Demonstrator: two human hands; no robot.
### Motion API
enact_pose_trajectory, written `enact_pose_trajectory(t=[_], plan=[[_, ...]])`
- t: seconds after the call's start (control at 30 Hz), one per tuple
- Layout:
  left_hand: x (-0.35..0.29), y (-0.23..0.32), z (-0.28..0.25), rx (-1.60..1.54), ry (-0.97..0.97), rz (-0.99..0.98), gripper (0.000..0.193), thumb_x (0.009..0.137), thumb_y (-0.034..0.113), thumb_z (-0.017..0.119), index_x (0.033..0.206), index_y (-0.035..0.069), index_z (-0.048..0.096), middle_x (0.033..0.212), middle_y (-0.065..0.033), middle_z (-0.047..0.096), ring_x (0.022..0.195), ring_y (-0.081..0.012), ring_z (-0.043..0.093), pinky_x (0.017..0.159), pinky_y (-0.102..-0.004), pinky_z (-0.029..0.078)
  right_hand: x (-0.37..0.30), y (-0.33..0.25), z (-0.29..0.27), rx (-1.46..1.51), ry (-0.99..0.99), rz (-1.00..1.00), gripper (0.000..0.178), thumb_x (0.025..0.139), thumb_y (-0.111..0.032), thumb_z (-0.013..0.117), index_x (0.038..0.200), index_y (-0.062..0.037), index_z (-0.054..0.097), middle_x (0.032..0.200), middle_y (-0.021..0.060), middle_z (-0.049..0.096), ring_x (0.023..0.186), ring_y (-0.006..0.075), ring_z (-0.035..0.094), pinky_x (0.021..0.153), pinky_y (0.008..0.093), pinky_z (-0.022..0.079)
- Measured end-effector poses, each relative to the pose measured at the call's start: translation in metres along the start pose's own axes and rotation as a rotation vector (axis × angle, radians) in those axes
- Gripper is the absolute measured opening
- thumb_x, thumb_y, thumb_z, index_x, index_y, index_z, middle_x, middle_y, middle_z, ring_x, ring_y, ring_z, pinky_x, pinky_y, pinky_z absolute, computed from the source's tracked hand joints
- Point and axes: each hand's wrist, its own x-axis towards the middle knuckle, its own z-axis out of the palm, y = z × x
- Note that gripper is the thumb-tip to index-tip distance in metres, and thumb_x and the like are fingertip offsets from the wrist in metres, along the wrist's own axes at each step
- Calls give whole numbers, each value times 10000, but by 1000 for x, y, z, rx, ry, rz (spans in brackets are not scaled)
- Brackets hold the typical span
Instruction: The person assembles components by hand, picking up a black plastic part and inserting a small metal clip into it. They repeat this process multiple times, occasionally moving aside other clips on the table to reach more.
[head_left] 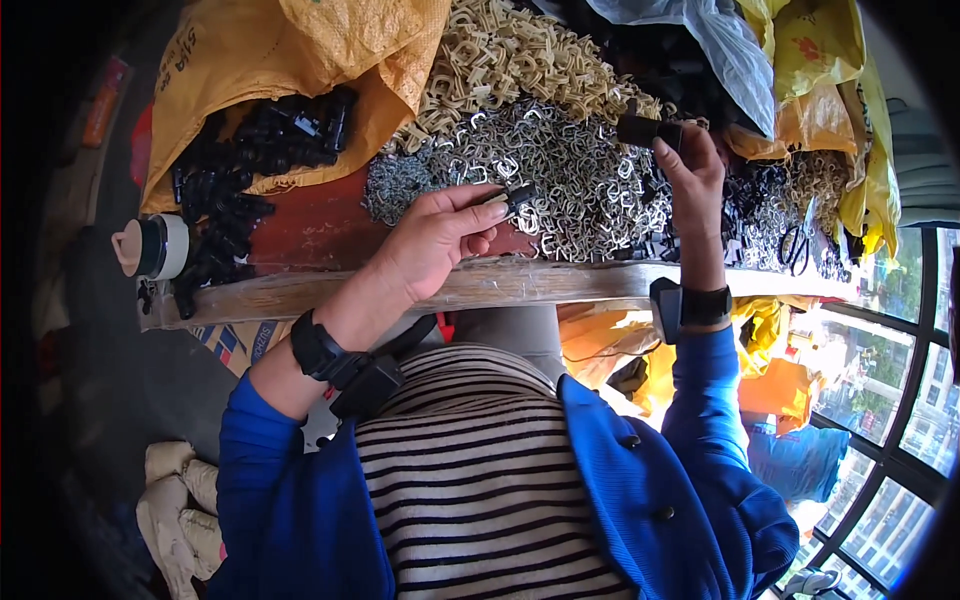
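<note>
My left hand is closed over the front of the table, thumb and fingers pinching a small black part with a lighter strip along it. On the right, my right hand is raised over the heap and grips a dark, block-shaped piece, whose exact kind I cannot make out. Between and beyond the hands spreads a heap of silver metal U-shaped clips. Behind it rises a pile of cream-coloured plastic clips. A smaller mound of fine grey metal bits lies just left of my left hand.
An orange woven sack spills black plastic parts at the left. A round white-and-dark container stands at the table's left end. Scissors lie near the right end. The wooden table edge runs before me.
</note>
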Motion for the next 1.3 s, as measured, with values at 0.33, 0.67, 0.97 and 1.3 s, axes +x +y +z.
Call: enact_pose_trajectory(t=[0.33,0.67,0.97,1.3], plan=[[-36,3,-5,46,12,75,254,772,98,531,1006,1,507,750,-21,537,600,-54,462,480,-145,353,-67,-23,90,1271,-3,598,312,788,-250,484,1008,-29,473,834,61,529,698,159,506,635,246,403],[-50,13,-15,376,-110,159,194,761,108,548,919,-3,530,686,4,514,564,-33,437,460,-147,333,-84,-56,95,-11,-659,333,358,810,-297,461,994,6,511,736,67,540,619,149,498,569,229,391],[-35,15,-17,431,-157,2,225,750,107,560,942,-9,544,676,6,515,564,-40,455,478,-154,361,-76,-56,108,-310,-540,-237,361,831,-312,424,914,22,532,674,100,538,576,145,519,529,246,401],[-14,8,-14,218,-79,-192,232,750,104,567,958,3,545,691,9,524,575,-50,476,505,-165,402,-81,-44,112,-394,-329,-215,216,832,-192,421,901,-18,528,750,132,577,659,285,573,554,306,460]])
